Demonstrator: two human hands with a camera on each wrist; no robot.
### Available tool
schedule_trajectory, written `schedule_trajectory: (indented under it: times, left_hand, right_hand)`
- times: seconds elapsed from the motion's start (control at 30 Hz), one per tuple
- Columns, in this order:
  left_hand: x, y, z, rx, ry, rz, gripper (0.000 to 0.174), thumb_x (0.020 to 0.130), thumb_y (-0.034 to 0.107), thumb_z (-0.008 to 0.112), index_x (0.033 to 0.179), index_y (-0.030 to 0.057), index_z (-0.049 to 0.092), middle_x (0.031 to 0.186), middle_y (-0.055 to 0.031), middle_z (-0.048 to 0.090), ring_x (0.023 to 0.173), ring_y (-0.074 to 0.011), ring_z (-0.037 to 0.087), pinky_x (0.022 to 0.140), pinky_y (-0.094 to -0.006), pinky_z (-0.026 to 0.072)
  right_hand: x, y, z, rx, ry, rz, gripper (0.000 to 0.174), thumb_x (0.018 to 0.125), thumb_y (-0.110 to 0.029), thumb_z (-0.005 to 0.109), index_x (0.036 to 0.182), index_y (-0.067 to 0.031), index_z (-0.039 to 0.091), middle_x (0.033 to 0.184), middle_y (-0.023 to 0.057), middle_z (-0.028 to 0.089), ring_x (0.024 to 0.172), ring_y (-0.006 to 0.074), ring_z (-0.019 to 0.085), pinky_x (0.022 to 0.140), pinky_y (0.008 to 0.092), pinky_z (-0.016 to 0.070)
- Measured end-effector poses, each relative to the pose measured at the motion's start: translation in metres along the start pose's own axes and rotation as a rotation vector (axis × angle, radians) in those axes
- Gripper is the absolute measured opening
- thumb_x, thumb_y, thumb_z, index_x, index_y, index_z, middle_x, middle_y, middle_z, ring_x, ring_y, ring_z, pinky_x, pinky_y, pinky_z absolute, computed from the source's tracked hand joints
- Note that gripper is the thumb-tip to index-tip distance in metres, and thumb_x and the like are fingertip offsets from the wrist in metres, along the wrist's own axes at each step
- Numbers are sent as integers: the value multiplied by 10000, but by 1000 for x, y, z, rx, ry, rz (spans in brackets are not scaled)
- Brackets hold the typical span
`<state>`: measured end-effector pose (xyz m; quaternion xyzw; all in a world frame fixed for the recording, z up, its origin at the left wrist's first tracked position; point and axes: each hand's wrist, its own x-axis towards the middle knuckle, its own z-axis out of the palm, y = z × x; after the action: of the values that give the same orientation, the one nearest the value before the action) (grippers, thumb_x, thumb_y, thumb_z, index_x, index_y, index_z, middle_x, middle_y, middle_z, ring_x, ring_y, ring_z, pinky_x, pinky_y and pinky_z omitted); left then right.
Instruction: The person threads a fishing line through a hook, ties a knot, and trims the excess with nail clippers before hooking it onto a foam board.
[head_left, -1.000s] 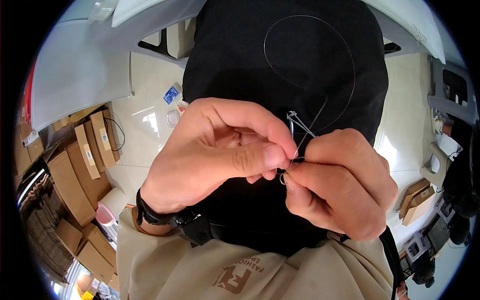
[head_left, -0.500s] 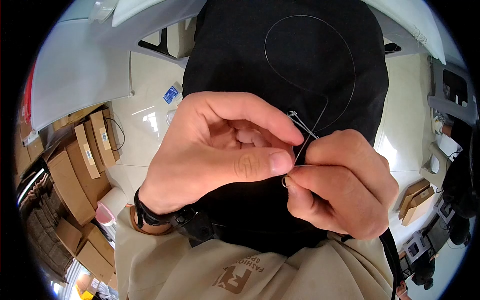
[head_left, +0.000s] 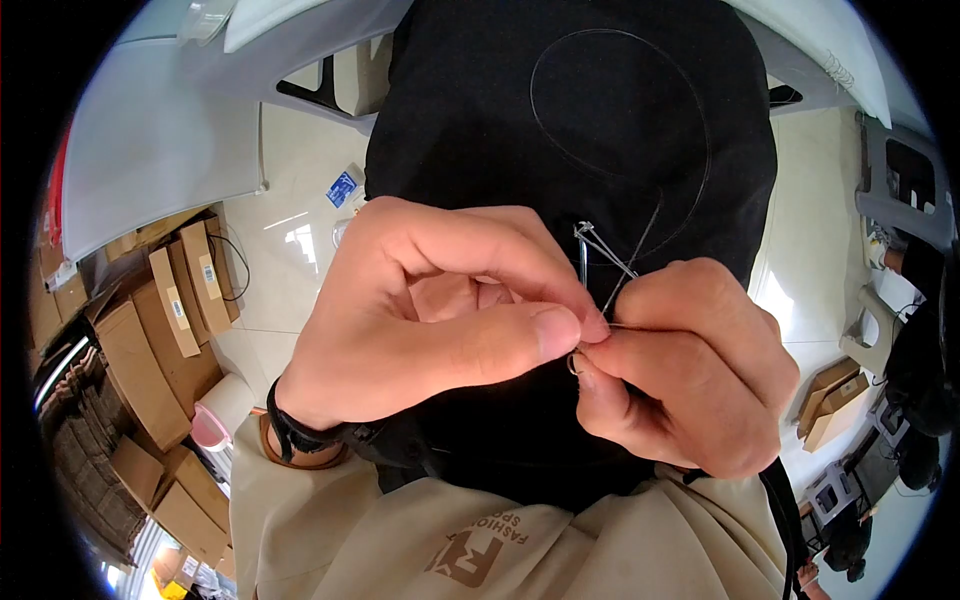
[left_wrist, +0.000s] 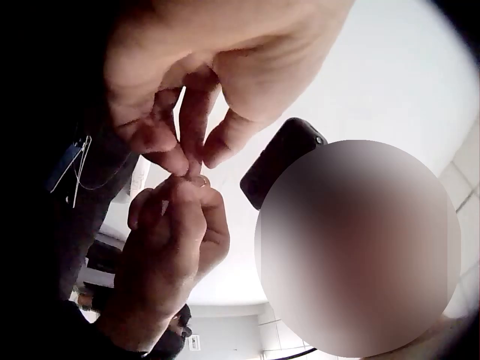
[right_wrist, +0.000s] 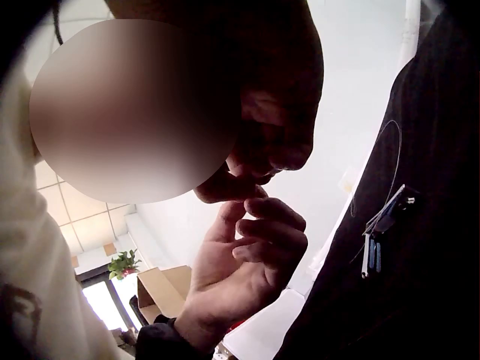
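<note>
A thin line (head_left: 658, 205) runs in a wide loop over the black cloth (head_left: 460, 110) and up to the fingertips of both hands. With thumb and bent forefinger, my right hand (head_left: 700, 370) pinches a small ring (head_left: 572, 363), mostly hidden by the fingertips. My left hand (head_left: 440, 300) brings thumb and forefinger together on the line, right at the right fingertips. Both hands (left_wrist: 176, 232) also meet fingertip to fingertip in the left wrist view. Just beyond them lies a small metal tool (head_left: 583, 232), with a blue part (right_wrist: 377, 253) in the right wrist view.
Grey plastic stool parts (head_left: 330, 85) stand beyond the cloth. Cardboard boxes (head_left: 150, 350) and a pink-rimmed bin (head_left: 212, 425) are on the left floor, near a blue packet (head_left: 341, 190). Another box (head_left: 835, 400) lies on the right.
The left thumb and forefinger part, then come together again at the line, a little further right. The right hand stays nearly still with the ring.
</note>
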<state>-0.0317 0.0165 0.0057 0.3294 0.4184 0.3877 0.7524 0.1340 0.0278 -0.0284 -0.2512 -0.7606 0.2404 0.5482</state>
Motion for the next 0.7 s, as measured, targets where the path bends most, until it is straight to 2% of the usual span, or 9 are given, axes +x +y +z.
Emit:
schedule_trajectory:
  times: [0.2, 0.4, 0.5, 0.6, 0.7]
  left_hand:
    - [0, -2, -4, 97, -72, 151, 184, 710, 81, 624, 779, -90, 619, 762, -191, 567, 599, -154, 528, 566, -216, 419]
    - [0, 2, -6, 122, -73, 178, 136, 674, -45, 607, 801, -93, 613, 781, -200, 574, 634, -168, 556, 599, -226, 442]
    - [1, 0, -9, 144, -103, 213, 127, 682, -52, 611, 802, -91, 613, 782, -200, 575, 646, -178, 572, 601, -223, 450]
    - [1, 0, -9, 143, -63, 184, 127, 691, -36, 630, 806, -86, 614, 756, -198, 580, 615, -175, 575, 557, -212, 454]
    - [-2, 0, -1, 23, 74, 68, 199, 688, -1, 666, 854, -77, 589, 708, -190, 591, 556, -166, 570, 496, -207, 449]
  right_hand:
    - [-3, 1, 4, -1, 52, -6, 161, 546, 15, 694, 621, 41, 555, 562, 125, 516, 426, 166, 479, 353, 213, 341]
    - [-4, -1, 5, 8, 77, 14, 169, 533, 24, 695, 615, 46, 550, 564, 128, 518, 428, 168, 485, 358, 214, 347]
    - [-4, 0, 5, 11, 81, 10, 172, 526, 23, 696, 613, 46, 549, 564, 128, 517, 429, 166, 485, 359, 213, 348]
    - [-4, 1, 7, 14, 97, 15, 171, 524, 18, 696, 610, 43, 549, 563, 126, 515, 431, 164, 485, 359, 212, 347]
    - [-2, 0, 6, 0, 76, 22, 170, 525, 11, 695, 607, 39, 549, 562, 122, 510, 433, 162, 481, 356, 213, 343]
